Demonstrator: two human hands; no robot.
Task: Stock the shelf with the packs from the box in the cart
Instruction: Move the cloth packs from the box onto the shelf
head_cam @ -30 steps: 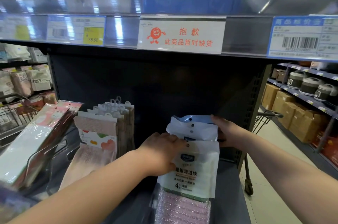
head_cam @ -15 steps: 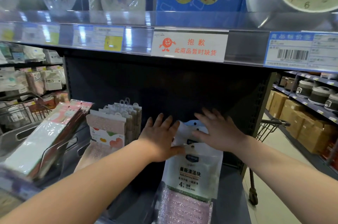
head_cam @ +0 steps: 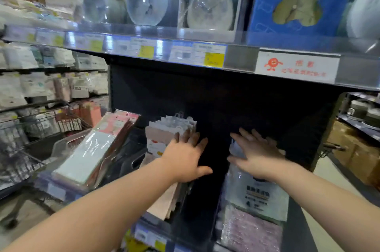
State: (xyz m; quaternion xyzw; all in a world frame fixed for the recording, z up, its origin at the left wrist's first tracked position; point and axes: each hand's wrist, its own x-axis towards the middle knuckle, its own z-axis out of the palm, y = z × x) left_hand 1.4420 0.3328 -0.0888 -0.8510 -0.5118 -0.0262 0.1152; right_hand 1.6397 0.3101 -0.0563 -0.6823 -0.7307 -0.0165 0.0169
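**Shelf stocking, head view.** A wire cart is seen at far left, with tilted flat packs near it. The left hand is laid open, fingers spread, against the upright row of pink cloth packs. The right hand, also flat and grasping nothing, is pressed on the white sponge pack stood on the shelf. Once pressure is removed, either of the 2 stacks may be tipped into the dark gap between them.

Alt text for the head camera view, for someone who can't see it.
Two open hands reach into a dark store shelf: the right hand lies flat on a white sponge pack, the left hand beside a row of pink packs. Boxed alarm clocks stand above.
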